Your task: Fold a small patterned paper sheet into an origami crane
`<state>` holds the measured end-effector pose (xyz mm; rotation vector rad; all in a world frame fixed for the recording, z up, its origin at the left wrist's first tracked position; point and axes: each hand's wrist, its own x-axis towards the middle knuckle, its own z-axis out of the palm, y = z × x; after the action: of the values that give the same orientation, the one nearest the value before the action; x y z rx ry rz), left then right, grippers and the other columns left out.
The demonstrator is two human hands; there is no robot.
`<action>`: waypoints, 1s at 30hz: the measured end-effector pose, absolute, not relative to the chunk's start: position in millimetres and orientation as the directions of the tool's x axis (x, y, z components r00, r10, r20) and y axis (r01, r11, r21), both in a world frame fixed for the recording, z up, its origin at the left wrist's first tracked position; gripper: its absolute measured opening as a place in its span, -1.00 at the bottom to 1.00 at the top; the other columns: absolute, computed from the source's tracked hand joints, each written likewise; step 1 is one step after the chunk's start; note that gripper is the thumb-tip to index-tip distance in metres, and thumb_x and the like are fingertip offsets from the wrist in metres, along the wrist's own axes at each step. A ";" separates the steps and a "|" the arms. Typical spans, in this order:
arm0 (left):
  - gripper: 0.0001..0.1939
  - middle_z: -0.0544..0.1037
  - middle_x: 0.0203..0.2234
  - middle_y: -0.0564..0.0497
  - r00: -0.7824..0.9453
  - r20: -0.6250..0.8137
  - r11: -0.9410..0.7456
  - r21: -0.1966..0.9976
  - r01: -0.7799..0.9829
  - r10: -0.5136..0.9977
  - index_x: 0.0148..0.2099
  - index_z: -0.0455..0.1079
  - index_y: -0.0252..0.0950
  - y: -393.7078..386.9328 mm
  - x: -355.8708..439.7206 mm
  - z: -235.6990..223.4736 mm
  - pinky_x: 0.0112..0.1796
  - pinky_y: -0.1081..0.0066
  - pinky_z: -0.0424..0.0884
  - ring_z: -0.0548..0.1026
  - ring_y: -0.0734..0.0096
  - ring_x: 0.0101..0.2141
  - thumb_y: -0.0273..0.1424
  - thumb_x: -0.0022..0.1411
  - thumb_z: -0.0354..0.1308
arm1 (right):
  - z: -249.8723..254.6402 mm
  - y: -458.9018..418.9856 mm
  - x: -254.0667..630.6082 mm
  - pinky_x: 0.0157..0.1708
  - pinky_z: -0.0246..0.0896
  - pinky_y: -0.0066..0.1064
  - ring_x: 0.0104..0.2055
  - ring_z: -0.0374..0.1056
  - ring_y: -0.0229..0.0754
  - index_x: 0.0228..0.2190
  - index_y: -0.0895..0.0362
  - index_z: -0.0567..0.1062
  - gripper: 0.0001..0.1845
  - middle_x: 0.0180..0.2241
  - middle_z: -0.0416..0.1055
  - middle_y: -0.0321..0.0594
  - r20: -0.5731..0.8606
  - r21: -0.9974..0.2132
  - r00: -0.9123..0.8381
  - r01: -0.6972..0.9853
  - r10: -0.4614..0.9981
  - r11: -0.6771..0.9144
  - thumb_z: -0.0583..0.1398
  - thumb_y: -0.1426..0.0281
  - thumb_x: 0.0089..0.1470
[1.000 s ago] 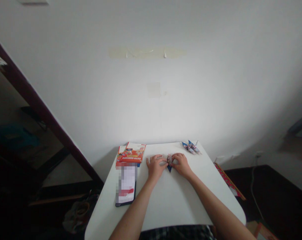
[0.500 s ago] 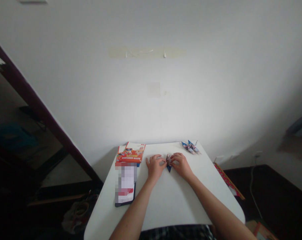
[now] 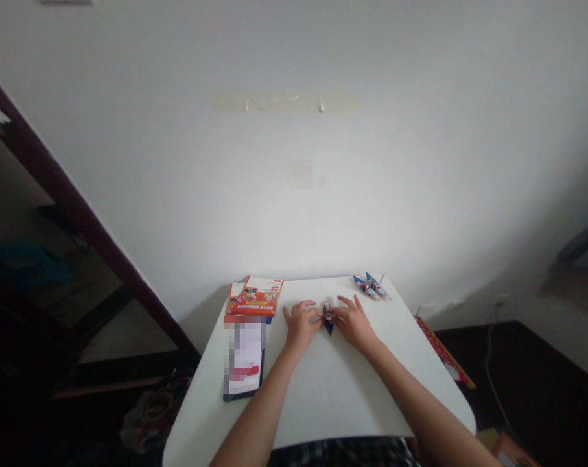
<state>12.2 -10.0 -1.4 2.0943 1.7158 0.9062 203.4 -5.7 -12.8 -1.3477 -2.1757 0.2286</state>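
Between my hands, over the middle of the white table (image 3: 317, 402), is a small piece of folded paper (image 3: 328, 327) with a dark blue pointed end toward me and a patterned upper part. My left hand (image 3: 301, 325) pinches its left side between thumb and finger. From the right, my right hand (image 3: 354, 322) grips the other side, with some of its fingers raised and spread. Fingertips hide part of the paper. Similar blue-tipped folded paper pieces (image 3: 370, 286) lie together at the table's far right corner.
Red-and-white printed packets (image 3: 257, 298) lie at the far left of the table. A phone (image 3: 247, 357), its screen partly blurred, is nearer me, beside my left forearm. The white wall (image 3: 294, 227) rises behind the table. A dark-framed mirror (image 3: 80, 201) leans at left.
The fingers of my right hand have lifted and spread apart, while its thumb side stays at the folded paper. My left hand has barely moved.
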 end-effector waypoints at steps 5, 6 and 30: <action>-0.89 0.58 0.02 -0.02 0.166 0.275 -0.297 0.552 0.779 0.947 -0.31 0.62 -0.07 -7.8 7.6 -4.5 0.26 -0.43 -0.17 0.40 0.04 0.16 -0.43 0.11 0.35 | -12.5 -7.2 207.9 0.36 -0.38 0.32 0.35 0.15 0.11 -0.11 -0.10 0.62 -0.67 -0.08 0.63 -0.22 0.363 -0.380 -0.369 0.780 0.855 0.498 0.18 0.47 0.19; -0.89 0.58 0.02 -0.02 0.175 0.273 -0.302 0.544 0.783 0.946 -0.32 0.62 -0.08 -7.4 7.1 -4.6 0.25 -0.45 -0.16 0.40 0.04 0.16 -0.43 0.10 0.36 | -11.6 -7.8 208.3 0.36 -0.40 0.32 0.36 0.14 0.11 -0.12 -0.11 0.63 -0.67 -0.08 0.62 -0.22 0.363 -0.371 -0.381 0.778 0.850 0.507 0.17 0.47 0.19; -0.85 0.51 0.16 0.03 0.183 0.268 -0.298 0.491 0.819 0.946 -0.21 0.64 0.05 -11.9 9.2 -0.8 0.29 -0.37 -0.13 0.35 0.02 0.23 -0.30 0.14 0.35 | -10.6 -11.1 205.3 0.32 -0.24 0.32 0.28 0.14 0.11 -0.26 -0.04 0.59 -0.90 -0.04 0.50 -0.19 0.395 -0.319 -0.331 0.825 0.857 0.466 0.24 0.35 0.19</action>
<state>9.2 -11.9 -0.8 2.2224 1.6975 0.7808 205.3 -11.1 -10.6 -1.3958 -2.2069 0.0814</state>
